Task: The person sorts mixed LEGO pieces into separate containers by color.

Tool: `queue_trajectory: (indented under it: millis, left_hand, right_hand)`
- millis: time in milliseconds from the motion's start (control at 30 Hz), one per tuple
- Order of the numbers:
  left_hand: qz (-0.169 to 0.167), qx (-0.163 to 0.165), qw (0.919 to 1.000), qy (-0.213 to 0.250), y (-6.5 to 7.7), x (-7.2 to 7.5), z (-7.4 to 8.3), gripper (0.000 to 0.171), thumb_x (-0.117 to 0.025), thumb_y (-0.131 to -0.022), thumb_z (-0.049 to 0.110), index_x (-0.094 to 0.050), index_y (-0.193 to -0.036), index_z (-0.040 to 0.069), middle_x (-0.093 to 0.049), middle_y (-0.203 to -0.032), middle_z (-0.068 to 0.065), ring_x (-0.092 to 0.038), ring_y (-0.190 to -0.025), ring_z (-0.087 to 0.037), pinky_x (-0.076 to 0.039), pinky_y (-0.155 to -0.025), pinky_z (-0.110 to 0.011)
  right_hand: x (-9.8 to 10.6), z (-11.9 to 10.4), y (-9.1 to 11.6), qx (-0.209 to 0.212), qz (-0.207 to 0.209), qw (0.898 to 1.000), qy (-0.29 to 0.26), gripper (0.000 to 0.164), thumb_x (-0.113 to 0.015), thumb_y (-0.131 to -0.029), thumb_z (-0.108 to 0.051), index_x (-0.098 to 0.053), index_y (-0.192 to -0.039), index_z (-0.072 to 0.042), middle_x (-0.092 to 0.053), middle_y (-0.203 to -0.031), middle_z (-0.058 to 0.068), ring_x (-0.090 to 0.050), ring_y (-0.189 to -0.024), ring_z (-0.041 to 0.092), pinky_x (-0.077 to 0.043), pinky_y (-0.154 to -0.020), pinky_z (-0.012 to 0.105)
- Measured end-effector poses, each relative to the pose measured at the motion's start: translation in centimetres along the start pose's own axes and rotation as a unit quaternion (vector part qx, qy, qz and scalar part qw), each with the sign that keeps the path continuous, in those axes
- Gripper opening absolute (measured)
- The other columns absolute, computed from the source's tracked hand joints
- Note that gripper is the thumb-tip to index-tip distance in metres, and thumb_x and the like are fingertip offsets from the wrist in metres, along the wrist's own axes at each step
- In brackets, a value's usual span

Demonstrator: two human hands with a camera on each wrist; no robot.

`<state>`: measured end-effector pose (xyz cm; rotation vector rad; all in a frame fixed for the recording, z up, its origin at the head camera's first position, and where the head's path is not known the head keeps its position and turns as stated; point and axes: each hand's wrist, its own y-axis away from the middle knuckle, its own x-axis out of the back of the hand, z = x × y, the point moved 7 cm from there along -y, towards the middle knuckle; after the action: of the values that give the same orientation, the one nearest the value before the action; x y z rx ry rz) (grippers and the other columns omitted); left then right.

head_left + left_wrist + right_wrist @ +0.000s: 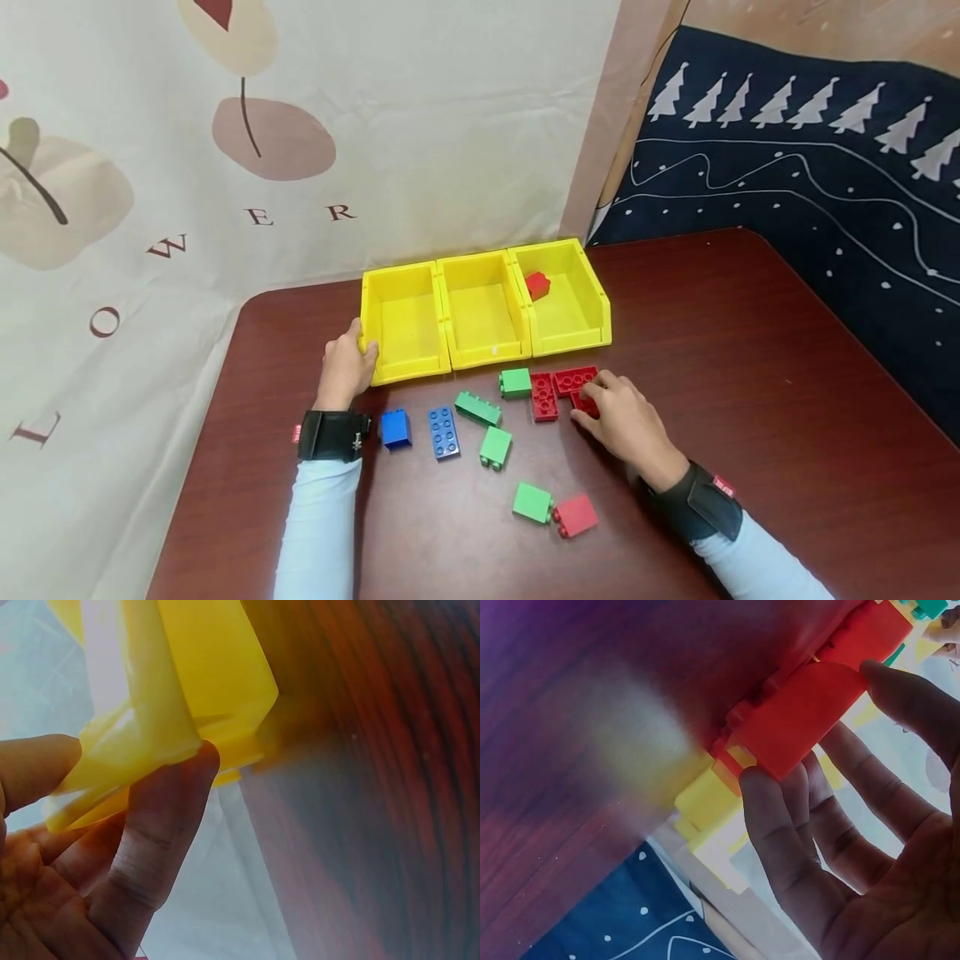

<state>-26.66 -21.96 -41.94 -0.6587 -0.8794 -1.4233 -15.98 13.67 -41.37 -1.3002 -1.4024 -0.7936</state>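
Observation:
My left hand (347, 365) grips the near left edge of the leftmost yellow bin (405, 321), thumb on one side of the wall and fingers on the other in the left wrist view. With thumb and fingertips, my right hand (628, 421) pinches a red toy brick (802, 720) by its two ends. Beside that brick lie two more red bricks, one lengthwise (543, 397) and one crosswise (575, 381). A green brick (515, 383) lies just left of them.
A middle yellow bin (486, 317) and a right bin (570, 312) adjoin the left one; the right bin holds a red brick (537, 285). Two blue bricks, one studs-up (444, 433), and several green bricks lie in front. Nearer me are a green (532, 502) and a red brick (576, 516).

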Motion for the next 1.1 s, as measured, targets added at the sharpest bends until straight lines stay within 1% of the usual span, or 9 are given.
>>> queue_trajectory:
  millis: [233, 433, 567, 667, 733, 800, 867, 967, 1100]
  left_hand:
    - [0.004, -0.002, 1.0, -0.001, 0.2, 0.0, -0.2, 0.056, -0.047, -0.103, 0.02, -0.029, -0.151, 0.001, -0.055, -0.118, -0.029, -0.055, -0.091, -0.038, -0.049, -0.079, -0.043]
    - [0.005, -0.001, 1.0, 0.006, 0.1, 0.0, -0.2, 0.054, -0.047, -0.102, 0.019, -0.03, -0.151, 0.002, -0.056, -0.112, -0.027, -0.055, -0.089, -0.036, -0.049, -0.078, -0.041]
    - [0.001, -0.007, 0.9999, 0.01, 0.0, 0.0, 0.0, 0.054, -0.047, -0.102, 0.018, -0.03, -0.151, 0.001, -0.056, -0.114, -0.026, -0.056, -0.088, -0.036, -0.05, -0.078, -0.04]
    - [0.004, -0.009, 0.9999, 0.007, 0.0, 0.2, 0.0, 0.054, -0.048, -0.102, 0.018, -0.03, -0.151, 0.001, -0.056, -0.114, -0.027, -0.056, -0.087, -0.036, -0.049, -0.076, -0.039]
    - [0.006, -0.008, 0.9999, 0.005, 0.0, 0.3, 0.0, 0.055, -0.048, -0.102, 0.019, -0.029, -0.151, 0.001, -0.055, -0.114, -0.027, -0.056, -0.087, -0.036, -0.049, -0.075, -0.039]
    - [0.005, -0.006, 0.9999, 0.006, 0.0, 0.4, -0.1, 0.056, -0.047, -0.102, 0.019, -0.028, -0.152, 0.001, -0.055, -0.114, -0.027, -0.055, -0.087, -0.036, -0.048, -0.076, -0.039]
    - [0.001, -0.003, 0.9999, 0.012, 0.0, 0.3, -0.2, 0.057, -0.047, -0.103, 0.019, -0.027, -0.153, 0.001, -0.054, -0.116, -0.027, -0.056, -0.089, -0.036, -0.049, -0.077, -0.039]
    - [-0.003, -0.005, 0.9998, 0.017, 0.0, 0.1, -0.1, 0.057, -0.047, -0.103, 0.019, -0.027, -0.153, 0.002, -0.054, -0.119, -0.027, -0.056, -0.089, -0.035, -0.05, -0.077, -0.039]
    - [0.002, -0.01, 0.9998, 0.018, 0.0, 0.0, 0.0, 0.055, -0.047, -0.102, 0.018, -0.03, -0.152, 0.002, -0.056, -0.114, -0.026, -0.057, -0.085, -0.034, -0.049, -0.074, -0.037]
  right_hand:
    - [-0.1, -0.1, 0.1, 0.0, -0.006, 1.0, 0.0, 0.027, -0.086, -0.073, -0.019, -0.072, -0.09, -0.003, -0.059, -0.089, 0.011, -0.052, -0.075, 0.023, -0.053, -0.063, 0.037]
    - [0.1, 0.2, 0.1, 0.0, -0.005, 1.0, -0.017, 0.028, -0.087, -0.072, -0.018, -0.073, -0.09, -0.002, -0.059, -0.087, 0.011, -0.054, -0.073, 0.021, -0.055, -0.064, 0.037]
    - [1.0, 0.0, 0.2, 0.002, -0.003, 1.0, -0.025, 0.028, -0.086, -0.072, -0.017, -0.074, -0.091, -0.001, -0.06, -0.088, 0.011, -0.056, -0.074, 0.02, -0.057, -0.065, 0.037]
    - [2.4, -0.7, -0.4, 0.024, 0.014, 0.999, -0.026, 0.031, -0.087, -0.07, -0.016, -0.074, -0.092, 0.0, -0.061, -0.09, 0.012, -0.057, -0.076, 0.022, -0.058, -0.066, 0.037]
    - [3.4, -1.1, -1.2, 0.04, 0.026, 0.998, -0.028, 0.033, -0.088, -0.07, -0.016, -0.074, -0.094, 0.001, -0.061, -0.096, 0.015, -0.057, -0.082, 0.026, -0.058, -0.07, 0.039]
    - [4.2, -1.4, -2.4, 0.046, 0.031, 0.998, -0.034, 0.034, -0.088, -0.071, -0.016, -0.074, -0.096, 0.001, -0.062, -0.107, 0.019, -0.058, -0.092, 0.031, -0.057, -0.075, 0.042]
    - [4.8, -1.4, -3.9, 0.04, 0.023, 0.998, -0.04, 0.035, -0.086, -0.074, -0.017, -0.073, -0.101, 0.001, -0.058, -0.122, 0.022, -0.055, -0.104, 0.038, -0.057, -0.081, 0.046]
    - [5.3, -1.1, -6.3, 0.011, 0.001, 0.999, -0.045, 0.04, -0.081, -0.079, -0.02, -0.069, -0.111, 0.0, -0.051, -0.138, 0.023, -0.05, -0.118, 0.043, -0.054, -0.09, 0.051]
    - [5.5, -0.7, -9.8, -0.015, -0.022, 0.999, -0.043, 0.046, -0.077, -0.083, -0.021, -0.064, -0.121, 0.001, -0.052, -0.138, 0.024, -0.052, -0.119, 0.043, -0.05, -0.096, 0.052]
